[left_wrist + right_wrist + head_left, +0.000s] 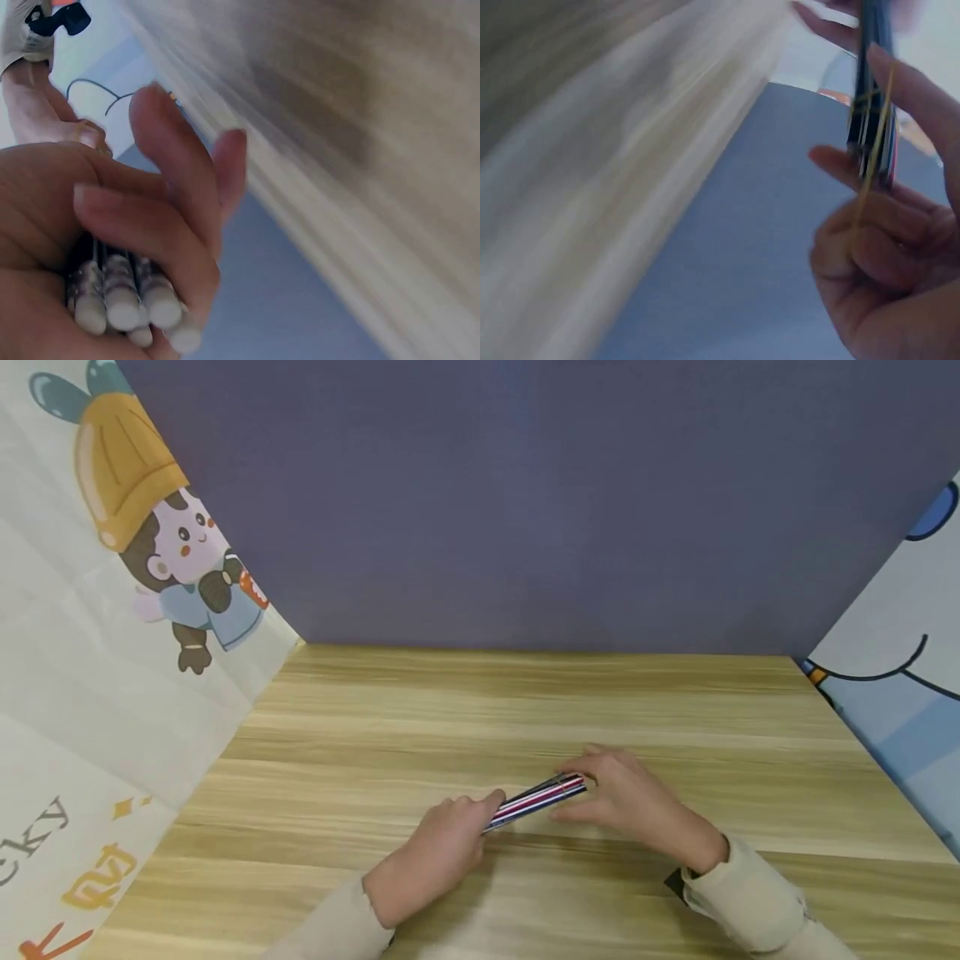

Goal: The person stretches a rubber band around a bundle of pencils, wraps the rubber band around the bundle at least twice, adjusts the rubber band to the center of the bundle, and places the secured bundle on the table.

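My left hand [438, 852] grips a bundle of striped pencils [536, 800] above the table. White eraser ends [122, 313] stick out of the palm in the left wrist view. The bundle tilts, its far end up toward my right hand [637, 802]. A thin yellow rubber band [871, 161] goes round that far end and stretches down to the curled fingers of my right hand, which hold it. The right forefinger and thumb are spread around the pencil ends. How many turns the band makes is unclear.
The wood-grain table [375, 718] lies beneath both hands. A dark blue-grey panel [487, 510] rises behind it. A white sheet with cartoon prints [90, 635] is at the left, and another printed sheet [892, 718] at the right.
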Demonstrator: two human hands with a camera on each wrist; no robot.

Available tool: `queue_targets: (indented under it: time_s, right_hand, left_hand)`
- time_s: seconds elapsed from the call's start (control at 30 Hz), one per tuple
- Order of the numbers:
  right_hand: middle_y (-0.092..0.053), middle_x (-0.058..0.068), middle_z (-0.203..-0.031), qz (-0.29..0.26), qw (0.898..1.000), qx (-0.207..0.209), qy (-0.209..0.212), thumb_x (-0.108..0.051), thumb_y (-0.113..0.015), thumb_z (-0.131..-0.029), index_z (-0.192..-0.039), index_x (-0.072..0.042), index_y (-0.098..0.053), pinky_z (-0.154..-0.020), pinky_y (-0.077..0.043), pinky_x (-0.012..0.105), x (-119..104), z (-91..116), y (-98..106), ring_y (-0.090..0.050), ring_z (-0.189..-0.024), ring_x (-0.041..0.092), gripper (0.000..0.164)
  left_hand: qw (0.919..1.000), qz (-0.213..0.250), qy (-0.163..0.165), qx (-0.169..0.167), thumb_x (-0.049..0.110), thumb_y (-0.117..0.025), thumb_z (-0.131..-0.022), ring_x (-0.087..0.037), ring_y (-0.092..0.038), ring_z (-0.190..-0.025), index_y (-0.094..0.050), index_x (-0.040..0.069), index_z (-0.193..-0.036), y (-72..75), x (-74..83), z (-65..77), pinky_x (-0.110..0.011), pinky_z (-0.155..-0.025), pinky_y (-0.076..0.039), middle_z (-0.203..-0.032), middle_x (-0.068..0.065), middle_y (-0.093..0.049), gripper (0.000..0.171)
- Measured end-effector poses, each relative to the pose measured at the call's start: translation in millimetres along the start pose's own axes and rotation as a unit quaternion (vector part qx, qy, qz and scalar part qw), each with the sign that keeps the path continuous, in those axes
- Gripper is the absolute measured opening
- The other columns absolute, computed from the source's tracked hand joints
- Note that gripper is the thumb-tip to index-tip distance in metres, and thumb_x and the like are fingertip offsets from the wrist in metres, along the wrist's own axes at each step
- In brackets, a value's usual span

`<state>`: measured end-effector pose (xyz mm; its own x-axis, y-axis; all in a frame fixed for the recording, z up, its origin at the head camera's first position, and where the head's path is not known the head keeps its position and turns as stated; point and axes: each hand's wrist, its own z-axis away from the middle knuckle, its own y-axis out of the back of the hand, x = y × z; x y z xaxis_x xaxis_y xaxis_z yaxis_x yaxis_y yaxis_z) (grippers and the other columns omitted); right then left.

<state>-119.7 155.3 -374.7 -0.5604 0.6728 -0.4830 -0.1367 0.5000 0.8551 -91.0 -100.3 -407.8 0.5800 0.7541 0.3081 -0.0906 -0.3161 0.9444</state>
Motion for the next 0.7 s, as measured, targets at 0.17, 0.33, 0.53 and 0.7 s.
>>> queue_targets:
  time_s: [0.17, 0.33, 0.53, 0.7]
  right_hand:
    - [-0.052, -0.006, -0.080, 0.160, 0.983, 0.074, 0.052, -0.041, -0.087, -0.074, -0.103, -0.006, -0.074, -0.046, -0.035, 0.015, -13, 3, -6, -0.038, -0.056, 0.000, 0.048]
    - [-0.051, -0.002, -0.079, 0.243, 0.962, 0.091, 0.089, -0.041, -0.087, -0.075, -0.102, -0.009, -0.073, -0.039, -0.029, 0.014, -19, 0, -15, -0.035, -0.048, 0.000, 0.045]
    - [-0.056, 0.003, -0.082, 0.294, 0.943, 0.113, 0.107, -0.037, -0.086, -0.077, -0.106, -0.007, -0.070, -0.036, -0.023, 0.014, -22, -2, -29, -0.037, -0.046, 0.003, 0.045]
    - [-0.060, 0.006, -0.083, 0.275, 0.941, 0.167, 0.108, -0.021, -0.086, -0.077, -0.114, -0.003, -0.067, -0.037, -0.033, 0.018, -20, 2, -35, -0.048, -0.051, 0.009, 0.045]
  left_hand:
    - [0.9971, -0.060, 0.045, 0.017, -0.008, -0.072, -0.075, -0.010, -0.048, -0.046, -0.059, 0.010, -0.106, 8.3, 10.1, 2.5, -0.019, -0.034, -0.033, -0.066, -0.007, -0.063, 0.038]
    - [0.9950, -0.080, 0.055, 0.023, -0.007, -0.072, -0.078, -0.011, -0.045, -0.044, -0.058, 0.010, -0.104, 12.7, 12.1, 2.1, -0.020, -0.034, -0.032, -0.064, -0.006, -0.061, 0.034]
    - [0.9892, -0.122, 0.073, 0.036, -0.006, -0.072, -0.079, -0.017, -0.054, -0.047, -0.062, 0.010, -0.104, 10.1, 6.1, -4.3, -0.027, -0.035, -0.039, -0.065, -0.008, -0.063, 0.032]
    - [0.9881, -0.124, 0.074, 0.053, -0.009, -0.071, -0.077, -0.019, -0.056, -0.048, -0.059, 0.010, -0.096, 10.0, -1.1, -9.2, -0.027, -0.033, -0.038, -0.062, -0.009, -0.061, 0.029]
